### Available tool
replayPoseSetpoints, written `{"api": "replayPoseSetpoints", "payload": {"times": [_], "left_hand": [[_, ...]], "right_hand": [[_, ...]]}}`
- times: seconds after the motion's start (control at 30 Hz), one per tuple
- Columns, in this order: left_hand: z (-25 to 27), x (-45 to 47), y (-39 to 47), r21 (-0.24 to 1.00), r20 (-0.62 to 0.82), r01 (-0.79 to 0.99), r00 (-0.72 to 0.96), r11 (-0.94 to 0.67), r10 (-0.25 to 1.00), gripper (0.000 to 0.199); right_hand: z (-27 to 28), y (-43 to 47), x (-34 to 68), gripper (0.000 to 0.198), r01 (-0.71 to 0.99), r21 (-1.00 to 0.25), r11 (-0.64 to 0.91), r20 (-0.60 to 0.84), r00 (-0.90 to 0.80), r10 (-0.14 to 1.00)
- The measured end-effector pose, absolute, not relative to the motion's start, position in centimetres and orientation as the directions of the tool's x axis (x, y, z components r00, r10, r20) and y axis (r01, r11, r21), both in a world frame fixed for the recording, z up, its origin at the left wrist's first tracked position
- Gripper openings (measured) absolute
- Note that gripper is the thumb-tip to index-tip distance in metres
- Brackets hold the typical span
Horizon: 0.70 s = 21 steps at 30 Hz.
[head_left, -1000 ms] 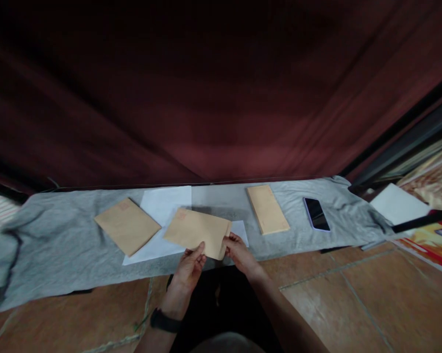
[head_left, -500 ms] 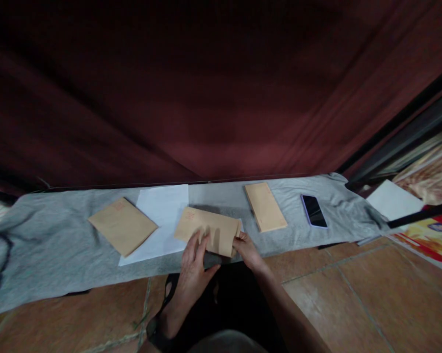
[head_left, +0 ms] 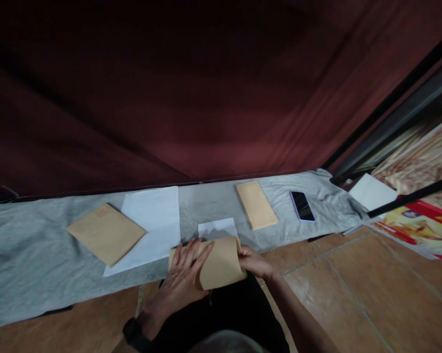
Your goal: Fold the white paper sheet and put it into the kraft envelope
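A brown paper envelope [head_left: 222, 264] lies at the bench's near edge, bowed upward, its lower part over my lap. My left hand [head_left: 182, 277] rests across its left end, fingers stretched out flat on top and the thumb by the lower edge. At the right end, my right hand [head_left: 255, 262] has its fingers closed on the envelope, the fingertips partly hidden behind the paper. Just behind it lies a small white sheet [head_left: 218, 228]. To the left, another brown envelope [head_left: 106, 233] with a red print overlaps a larger white sheet [head_left: 160, 225].
A neat stack of brown envelopes [head_left: 256, 205] and a phone [head_left: 302, 206] lie to the right on the grey cloth [head_left: 29, 255] over the bench. Dark red fabric [head_left: 206, 122] hangs behind. A colourful printed box [head_left: 415, 223] stands on the tiled floor at the far right.
Both hands have moved the envelope toward my body, uncovering the small white sheet. The envelope now bows upward. The view has shifted slightly to the right.
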<state>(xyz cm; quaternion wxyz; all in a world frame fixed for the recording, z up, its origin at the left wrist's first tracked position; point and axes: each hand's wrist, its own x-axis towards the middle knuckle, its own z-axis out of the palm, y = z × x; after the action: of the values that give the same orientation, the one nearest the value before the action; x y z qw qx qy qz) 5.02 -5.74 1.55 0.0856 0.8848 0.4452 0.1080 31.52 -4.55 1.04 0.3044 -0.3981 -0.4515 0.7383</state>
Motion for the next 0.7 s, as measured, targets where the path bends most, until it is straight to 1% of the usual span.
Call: {"api": "replayPoseSetpoints", "payload": {"times": [0.1, 0.17, 0.27, 0.33, 0.4, 0.5, 0.53, 0.57, 0.6, 0.63, 0.7], "left_hand": [[1.3, 5.5, -6.6, 0.273, 0.15, 0.765, 0.565, -0.584, 0.811, 0.108], [0.9, 5.7, -7.1, 0.282, 0.163, 0.764, 0.558, -0.58, 0.814, 0.105], [0.3, 5.9, -8.1, 0.283, 0.169, 0.769, 0.549, -0.574, 0.819, 0.102], [-0.1, 6.1, -8.7, 0.285, 0.168, 0.772, 0.543, -0.568, 0.823, 0.102], [-0.4, 6.5, -9.1, 0.287, 0.165, 0.778, 0.534, -0.559, 0.829, 0.103], [-0.9, 7.0, -9.3, 0.279, 0.163, 0.798, 0.509, -0.534, 0.845, 0.102], [-1.0, 7.2, -9.3, 0.278, 0.162, 0.804, 0.499, -0.525, 0.851, 0.102], [-1.1, 7.4, -9.3, 0.279, 0.161, 0.809, 0.491, -0.517, 0.856, 0.102], [-1.1, 7.6, -9.4, 0.281, 0.162, 0.812, 0.484, -0.511, 0.86, 0.102], [-1.1, 7.8, -9.4, 0.283, 0.165, 0.813, 0.481, -0.508, 0.861, 0.102], [-1.0, 8.1, -9.7, 0.281, 0.18, 0.81, 0.483, -0.515, 0.857, 0.102]], "right_hand": [[1.0, -5.2, 32.0, 0.03, -0.1, -0.914, -0.393, -0.306, -0.467, 0.83], [0.5, -5.6, 32.3, 0.025, -0.062, -0.912, -0.405, -0.34, -0.436, 0.833], [-0.6, -6.2, 32.7, 0.022, -0.007, -0.906, -0.422, -0.388, -0.383, 0.839], [-1.1, -6.5, 32.9, 0.022, 0.001, -0.918, -0.396, -0.37, -0.363, 0.855], [-0.8, -6.7, 33.1, 0.022, 0.036, -0.949, -0.314, -0.31, -0.3, 0.902], [0.8, -7.1, 33.7, 0.025, 0.164, -0.979, -0.119, -0.127, -0.039, 0.991], [1.5, -7.2, 34.0, 0.026, 0.196, -0.978, -0.074, -0.063, 0.06, 0.996], [2.1, -7.4, 34.3, 0.025, 0.212, -0.976, -0.055, -0.03, 0.118, 0.993], [2.6, -7.5, 34.5, 0.025, 0.202, -0.978, -0.058, -0.032, 0.133, 0.991], [3.0, -7.7, 34.8, 0.026, 0.182, -0.981, -0.074, -0.055, 0.11, 0.992], [3.3, -8.0, 35.2, 0.025, 0.175, -0.978, -0.114, -0.122, -0.037, 0.992]]}}
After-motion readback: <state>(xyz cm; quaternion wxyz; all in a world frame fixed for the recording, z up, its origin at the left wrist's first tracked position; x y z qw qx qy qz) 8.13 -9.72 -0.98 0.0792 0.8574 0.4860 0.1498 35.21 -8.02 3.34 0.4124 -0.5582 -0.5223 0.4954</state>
